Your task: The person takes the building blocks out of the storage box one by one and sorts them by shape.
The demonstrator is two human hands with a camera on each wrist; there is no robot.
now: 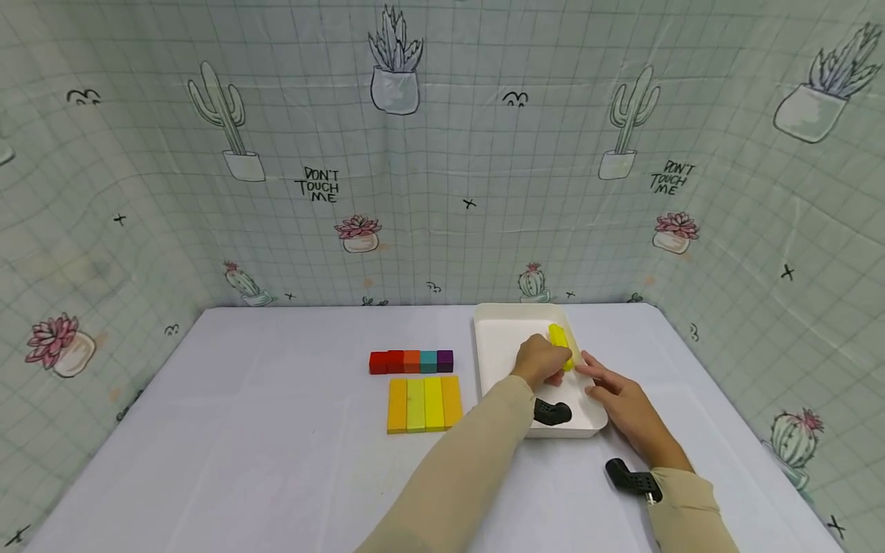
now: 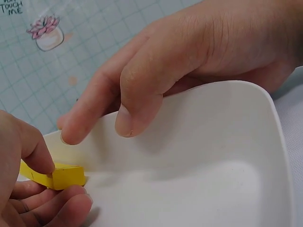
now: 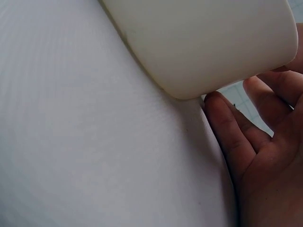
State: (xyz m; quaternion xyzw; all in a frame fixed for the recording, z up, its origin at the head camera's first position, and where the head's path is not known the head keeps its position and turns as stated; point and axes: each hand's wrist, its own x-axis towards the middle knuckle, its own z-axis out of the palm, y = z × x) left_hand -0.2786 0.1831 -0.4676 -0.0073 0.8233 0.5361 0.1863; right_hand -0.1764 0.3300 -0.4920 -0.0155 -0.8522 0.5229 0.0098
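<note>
A long yellow block (image 1: 558, 336) is inside the white tray (image 1: 496, 338), along its right wall. My left hand (image 1: 542, 359) reaches over the tray and pinches this block; in the left wrist view the thumb and fingers are about the yellow block (image 2: 68, 178) near one end. At the tray's right rim is my right hand (image 1: 625, 403). Its thumb and one finger bend over the rim to the inner side, while other fingers stay outside against the wall. From the right wrist view, fingers of the right hand (image 3: 265, 146) show beside and below the tray's outer corner (image 3: 203, 52).
Left of the tray, a row of small cubes (image 1: 412, 362) in red, orange, teal and purple lies on the white table (image 1: 276, 430). In front of it several yellow and orange-yellow blocks (image 1: 425, 405) lie side by side. A patterned cloth (image 1: 429, 153) hangs behind the table.
</note>
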